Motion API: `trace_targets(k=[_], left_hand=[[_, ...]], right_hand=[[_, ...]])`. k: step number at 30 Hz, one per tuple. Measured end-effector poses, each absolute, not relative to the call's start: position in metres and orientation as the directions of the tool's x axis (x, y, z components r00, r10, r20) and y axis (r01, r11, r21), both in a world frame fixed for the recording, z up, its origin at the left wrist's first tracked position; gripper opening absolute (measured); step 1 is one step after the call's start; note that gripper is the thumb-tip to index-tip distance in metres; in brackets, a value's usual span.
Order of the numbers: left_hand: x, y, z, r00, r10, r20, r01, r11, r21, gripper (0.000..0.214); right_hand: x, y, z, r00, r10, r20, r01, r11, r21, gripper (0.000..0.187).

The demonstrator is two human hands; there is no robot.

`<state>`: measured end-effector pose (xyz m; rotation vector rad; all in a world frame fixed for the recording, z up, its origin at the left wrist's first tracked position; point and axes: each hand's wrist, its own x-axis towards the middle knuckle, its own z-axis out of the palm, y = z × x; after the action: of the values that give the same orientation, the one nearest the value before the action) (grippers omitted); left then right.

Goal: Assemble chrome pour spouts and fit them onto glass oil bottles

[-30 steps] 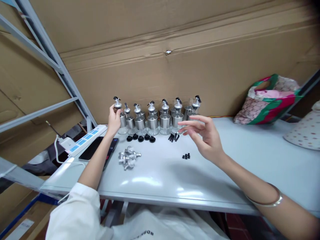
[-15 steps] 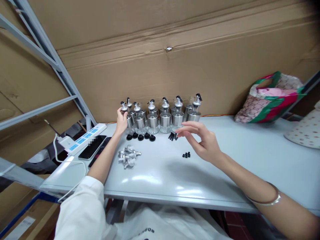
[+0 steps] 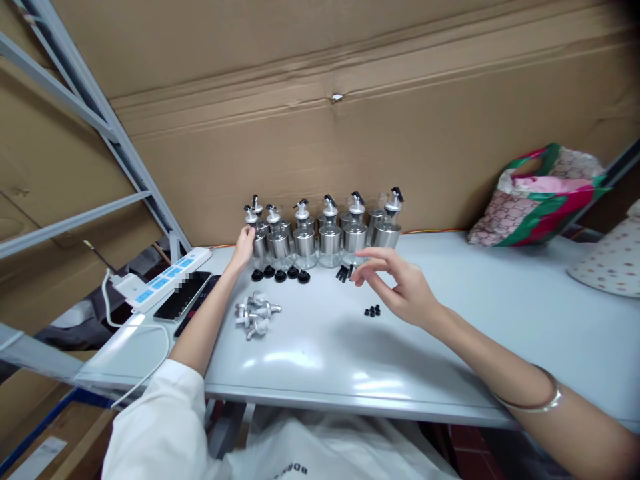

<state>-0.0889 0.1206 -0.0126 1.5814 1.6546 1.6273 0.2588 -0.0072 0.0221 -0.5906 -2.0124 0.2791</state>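
A row of several glass and steel oil bottles (image 3: 330, 235) with pour spouts stands at the back of the grey table (image 3: 310, 360). My left hand (image 3: 243, 247) is curled on the leftmost bottle (image 3: 256, 235), which stands in the row. My right hand (image 3: 400, 285) hovers open with fingers spread, just right of a few black sticks (image 3: 345, 272) and above some tiny black pieces (image 3: 372, 311). Black round caps (image 3: 280, 273) lie in front of the bottles. A heap of silver spout parts (image 3: 256, 315) lies nearer to me.
A white power strip (image 3: 167, 279) and a dark phone (image 3: 186, 295) lie at the table's left edge. A colourful bag (image 3: 543, 193) sits at the back right, beside a dotted cloth (image 3: 607, 263). Cardboard (image 3: 320, 120) lines the wall; a metal rack (image 3: 95, 113) rises on the left.
My left hand carried the leftmost bottle right and down and set it into the row. My right hand sank a little towards the table.
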Motion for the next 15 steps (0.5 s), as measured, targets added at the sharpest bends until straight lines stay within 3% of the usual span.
trace_targets(k=[6, 10, 12, 15], left_hand=[[-0.086, 0.111, 0.008, -0.359, 0.861, 0.361, 0.465, -0.17, 0.869, 0.031], [-0.078, 0.07, 0.039, -0.337, 0.853, 0.398, 0.54, -0.172, 0.824, 0.061], [-0.067, 0.03, 0.047, -0.064, 0.909, 0.412, 0.691, -0.258, 0.675, 0.058], [-0.047, -0.035, 0.039, 0.234, 0.948, 0.217, 0.845, -0.308, 0.437, 0.054]], right_hand=[[0.259, -0.007, 0.022, -0.434, 0.47, 0.769, 0.32, 0.878, -0.356, 0.026], [0.259, -0.005, 0.019, -0.477, 0.388, 0.789, 0.353, 0.906, -0.232, 0.028], [0.259, -0.004, 0.019, -0.498, 0.363, 0.787, 0.366, 0.911, -0.189, 0.028], [0.258, -0.004, 0.018, -0.521, 0.333, 0.786, 0.367, 0.919, -0.146, 0.028]])
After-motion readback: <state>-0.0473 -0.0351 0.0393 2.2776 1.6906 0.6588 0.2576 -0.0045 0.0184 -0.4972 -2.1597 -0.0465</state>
